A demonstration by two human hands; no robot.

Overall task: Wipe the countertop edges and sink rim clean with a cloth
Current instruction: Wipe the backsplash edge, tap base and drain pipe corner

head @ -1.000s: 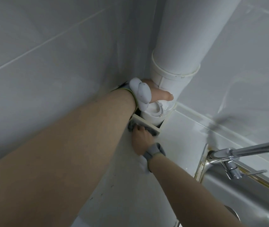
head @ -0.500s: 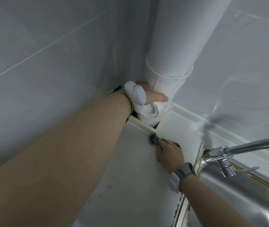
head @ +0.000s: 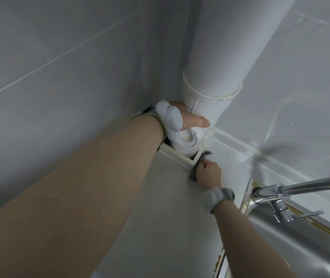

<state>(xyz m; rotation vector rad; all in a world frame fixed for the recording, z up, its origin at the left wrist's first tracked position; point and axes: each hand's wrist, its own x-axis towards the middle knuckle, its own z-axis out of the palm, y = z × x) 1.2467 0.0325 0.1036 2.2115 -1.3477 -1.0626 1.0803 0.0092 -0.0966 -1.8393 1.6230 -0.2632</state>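
Head view: you are looking down into the back corner of the surface (head: 160,197), where the white pipe (head: 220,57) drops through a square cut-out.
Left hand (head: 188,119): it rests against the pipe's base fitting, thumb lying across it; you seem to be bracing for the reach. The fingers are hidden behind the pipe, so you cannot tell whether the grip is closed.
Right hand (head: 208,173): its grip is closed round the cloth (head: 197,165), pressing it down at the cut-out's raised edge (head: 182,160).
Cloth position: bunched under your fingers, touching the trim's corner, just beside the pipe.
Cloth axis: roughly near-to-far, its free tip pointing towards the back wall.
Sink rim (head: 247,195): well apart from the cloth, rust-stained near the tap (head: 280,191); likely not yet wiped.
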